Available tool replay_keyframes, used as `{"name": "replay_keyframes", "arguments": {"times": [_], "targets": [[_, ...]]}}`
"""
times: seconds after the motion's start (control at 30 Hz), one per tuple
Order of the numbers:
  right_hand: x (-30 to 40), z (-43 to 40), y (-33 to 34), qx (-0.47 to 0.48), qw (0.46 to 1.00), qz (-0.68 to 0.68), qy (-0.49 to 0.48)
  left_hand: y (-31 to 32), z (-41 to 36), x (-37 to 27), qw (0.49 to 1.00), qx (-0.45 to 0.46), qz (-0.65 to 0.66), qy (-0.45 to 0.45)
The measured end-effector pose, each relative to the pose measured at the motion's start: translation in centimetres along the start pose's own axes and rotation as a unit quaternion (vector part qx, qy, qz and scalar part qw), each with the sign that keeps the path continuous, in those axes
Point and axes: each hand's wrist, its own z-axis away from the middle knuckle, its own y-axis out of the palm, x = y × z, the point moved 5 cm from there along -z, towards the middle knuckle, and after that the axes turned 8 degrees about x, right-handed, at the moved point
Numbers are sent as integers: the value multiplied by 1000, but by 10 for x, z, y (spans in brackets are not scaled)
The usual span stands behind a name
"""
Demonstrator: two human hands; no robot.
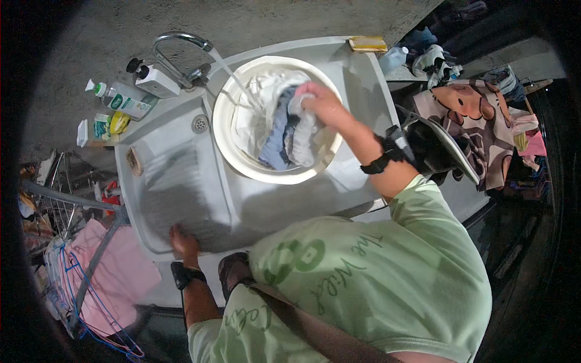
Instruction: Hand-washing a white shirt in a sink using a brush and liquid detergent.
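Observation:
A cream plastic basin stands in the grey sink, with white and blue wet fabric in it. Water runs into it from a curved chrome faucet. Over the basin's right half, my right hand grips a bunched whitish cloth, pinched by the fingers. My left hand is at the sink's front left rim, away from the basin; its fingers are dim, and whether they are apart is unclear.
Pump bottles and a dish soap bottle stand at the back left. A scrub brush lies in the left sink bay beside a drain. A yellow-topped block sits on the back right rim. Blue hangers and pink cloth are at left.

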Motion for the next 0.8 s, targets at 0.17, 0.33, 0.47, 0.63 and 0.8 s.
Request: {"name": "replay_keyframes", "arguments": {"times": [0.17, 0.33, 0.47, 0.63, 0.8], "targets": [[79, 13, -5, -6, 990, -64, -129, -20, -52, -83, 925, -101, 365, 39], [-1, 14, 30, 98, 906, 376, -167, -21, -56, -302, 941, 14, 204, 268], [-33, 21, 54, 318, 862, 393, 27, 14, -68, -372, 925, 36, 65, 374], [-21, -24, 14, 1, 917, 397, -25, 88, -79, -385, 931, 167, 26, 325], [-88, -58, 76, -28, 852, 520, -61, 128, -81, -368, 905, 229, -96, 345]]}}
